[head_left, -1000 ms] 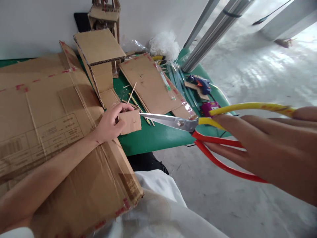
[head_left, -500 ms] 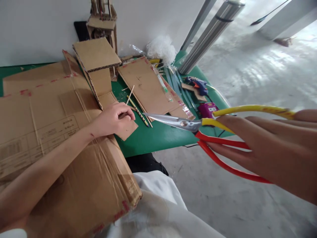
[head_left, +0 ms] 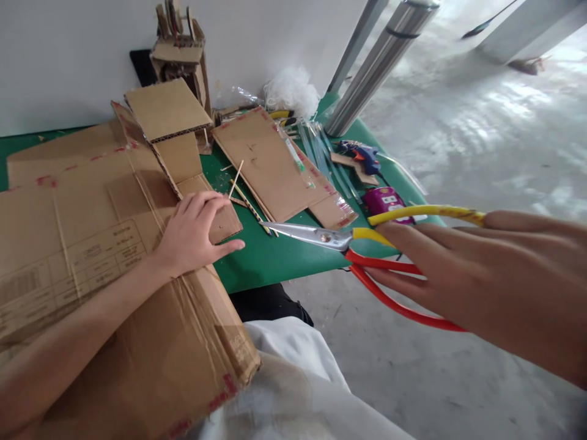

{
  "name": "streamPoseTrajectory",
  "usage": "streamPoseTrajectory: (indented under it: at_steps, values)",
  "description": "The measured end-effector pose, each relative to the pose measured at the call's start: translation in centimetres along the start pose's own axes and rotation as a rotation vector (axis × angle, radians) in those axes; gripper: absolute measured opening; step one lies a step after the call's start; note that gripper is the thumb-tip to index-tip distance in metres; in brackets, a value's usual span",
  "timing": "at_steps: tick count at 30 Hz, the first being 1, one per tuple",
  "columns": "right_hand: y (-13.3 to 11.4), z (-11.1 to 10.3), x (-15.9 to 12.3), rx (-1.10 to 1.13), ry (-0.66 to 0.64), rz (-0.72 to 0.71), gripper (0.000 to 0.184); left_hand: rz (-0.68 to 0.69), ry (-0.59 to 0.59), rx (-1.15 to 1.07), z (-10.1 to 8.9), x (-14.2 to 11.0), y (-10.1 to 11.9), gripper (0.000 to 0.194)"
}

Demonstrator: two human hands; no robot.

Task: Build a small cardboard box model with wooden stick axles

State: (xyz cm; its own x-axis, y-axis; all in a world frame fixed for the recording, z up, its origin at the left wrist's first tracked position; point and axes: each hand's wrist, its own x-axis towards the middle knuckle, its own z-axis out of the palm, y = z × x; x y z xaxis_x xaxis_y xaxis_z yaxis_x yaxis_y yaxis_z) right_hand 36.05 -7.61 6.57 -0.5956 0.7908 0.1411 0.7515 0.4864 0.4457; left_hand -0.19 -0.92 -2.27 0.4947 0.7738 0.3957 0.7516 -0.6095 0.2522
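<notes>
The green table stands by the wall, and a big flattened carton covers its left side. Beyond the left hand rises a cardboard box with a flat top; a flat board lies to its right. The right hand is closed around the red and yellow handles of the scissors, which reach out from its fingers toward the other hand, blades together, tips near the end of a pencil. The left hand is open, thumb well apart from the fingers, over the carton's edge. The small cardboard piece lies just beyond its thumb, partly behind the fingers; I can't tell whether they touch it. A thin stick slants up beside the fingertips.
</notes>
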Motion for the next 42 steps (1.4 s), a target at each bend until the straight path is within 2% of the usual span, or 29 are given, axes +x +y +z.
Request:
streamPoseTrajectory:
  at_steps: [3, 6, 8, 11, 16, 20, 23, 28, 31, 35, 42]
  values:
    - [-0.5, -1.0, 0.9, -0.096, -0.054, -0.127, 0.035, 0.074, -0.068, -0.006, 0.3, -0.9, -0.1, 0.067]
    - [-1.4, -2.1, 2.0, -0.094, 0.039, -0.156, 0.041, 0.167, -0.106, -0.044, 0.8, -1.1, -0.3, 0.075]
    - [-1.9, -2.4, 2.5, -0.057, 0.053, -0.174, 0.042, 0.196, -0.119, -0.051, 1.0, -1.0, -0.5, 0.084]
    - [-2.3, -2.0, 3.0, 0.016, 0.051, -0.194, 0.042, 0.166, -0.128, -0.025, 0.8, -0.9, -0.7, 0.089]
    - [-2.6, -1.2, 3.6, 0.024, 0.135, -0.272, 0.04, 0.103, -0.118, -0.034, 0.8, -1.3, -0.9, 0.093]
    - [-2.5, -1.3, 4.0, -0.012, 0.102, -0.192, 0.043, 0.152, -0.044, -0.13, 1.4, -1.7, -1.2, 0.092]
    - [-2.1, -1.4, 4.0, -0.029, 0.071, -0.16, 0.044, 0.182, -0.032, -0.173, 1.8, -1.9, -1.3, 0.089]
    - [-2.4, -1.6, 4.0, -0.021, 0.067, -0.217, 0.027, 0.192, -0.016, -0.112, 1.8, -2.1, -1.4, 0.086]
    - [-3.0, -1.7, 3.9, -0.034, 0.092, -0.261, 0.031, 0.173, -0.011, -0.086, 1.7, -2.2, -1.3, 0.084]
    - [-3.1, -1.8, 3.5, -0.023, 0.098, -0.246, 0.036, 0.169, -0.02, -0.071, 1.6, -2.1, -1.2, 0.084]
    - [-3.0, -1.9, 3.5, -0.012, 0.128, -0.286, 0.036, 0.163, -0.03, -0.068, 1.6, -2.0, -1.2, 0.083]
